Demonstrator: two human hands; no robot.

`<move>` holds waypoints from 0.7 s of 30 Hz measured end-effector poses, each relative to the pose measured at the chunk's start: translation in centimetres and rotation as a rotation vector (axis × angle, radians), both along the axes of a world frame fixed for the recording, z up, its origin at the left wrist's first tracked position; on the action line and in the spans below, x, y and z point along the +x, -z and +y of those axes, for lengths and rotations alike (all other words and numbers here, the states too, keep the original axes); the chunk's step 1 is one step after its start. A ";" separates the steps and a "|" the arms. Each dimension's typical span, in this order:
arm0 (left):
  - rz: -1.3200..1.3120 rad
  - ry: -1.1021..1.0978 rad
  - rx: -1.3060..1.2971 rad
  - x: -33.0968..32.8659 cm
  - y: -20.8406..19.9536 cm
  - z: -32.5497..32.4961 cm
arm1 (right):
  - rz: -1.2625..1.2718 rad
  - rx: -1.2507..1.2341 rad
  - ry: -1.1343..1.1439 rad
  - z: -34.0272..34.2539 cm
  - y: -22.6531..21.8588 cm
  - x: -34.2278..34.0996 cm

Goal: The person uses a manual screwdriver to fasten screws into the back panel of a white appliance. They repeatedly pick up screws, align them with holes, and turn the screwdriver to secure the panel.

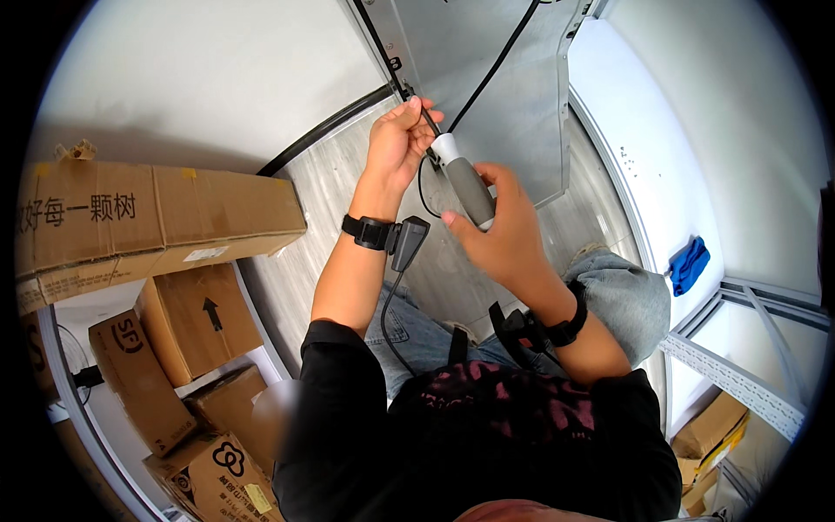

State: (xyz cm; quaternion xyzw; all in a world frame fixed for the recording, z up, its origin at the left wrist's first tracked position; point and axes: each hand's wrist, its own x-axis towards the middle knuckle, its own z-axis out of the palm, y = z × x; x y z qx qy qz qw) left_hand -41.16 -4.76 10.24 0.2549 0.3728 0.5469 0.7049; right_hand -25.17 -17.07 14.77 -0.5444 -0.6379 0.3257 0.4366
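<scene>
My right hand (509, 222) is wrapped round the thick grey-and-white handle of a screwdriver (470, 187), which looks like a powered one. Its dark shaft slants up and left to the lower left edge of a grey metal panel (522, 113). Close to that edge, my left hand (398, 146) has its thumb and fingers pinched around the shaft near the tip. Whatever the tip meets is too small and partly covered by my fingers. A black cable (496, 70) runs down across the panel toward the screwdriver, and a thin black wire loops below my left fingers.
Cardboard boxes (165, 217) are stacked on a shelf at the left. A white panel (217, 78) stands at the upper left. To the right are a white wall, a blue cloth (689, 265) and a metal frame (735, 374). My knee (622, 300) is bent beside the panel.
</scene>
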 end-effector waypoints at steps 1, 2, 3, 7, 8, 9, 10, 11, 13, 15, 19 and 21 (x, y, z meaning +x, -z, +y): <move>-0.009 -0.005 0.001 0.0 0.1 0.1 | -0.053 0.050 0.026 -0.3 -0.3 -0.3; -0.005 -0.016 -0.003 0.1 0.1 0.0 | -0.107 0.099 0.053 -0.5 -0.4 -0.4; -0.001 -0.027 -0.008 0.2 0.1 0.0 | -0.143 0.126 0.048 -0.5 -0.3 -0.4; 0.008 -0.002 -0.018 0.2 -0.3 -0.1 | -0.148 0.176 0.056 -0.3 1.2 -0.3; -0.002 0.022 -0.002 0.2 -0.7 -0.3 | -0.115 0.173 0.063 -0.3 1.4 -0.4; -0.013 0.045 0.014 0.2 -1.1 -0.7 | -0.076 0.119 0.078 -0.4 1.3 -0.5; -0.023 0.067 0.030 0.2 -1.5 -0.9 | -0.036 0.066 0.090 -0.4 0.8 -0.6; -0.029 0.094 0.030 0.2 -1.6 -0.9 | 0.004 0.014 0.101 -0.4 0.6 -0.7; -0.043 0.147 0.029 0.0 -1.6 -1.0 | 0.011 -0.057 0.124 -0.3 0.4 -0.5; -0.015 0.078 0.016 0.2 -1.3 -0.7 | -0.052 -0.074 0.092 -0.3 0.5 -0.1; 0.069 0.036 0.010 0.2 -1.0 -0.5 | -0.235 0.093 0.077 -0.4 -0.2 0.2; 0.047 0.031 -0.005 -0.1 0.0 -0.2 | -0.254 0.190 0.104 -0.4 -0.2 -0.2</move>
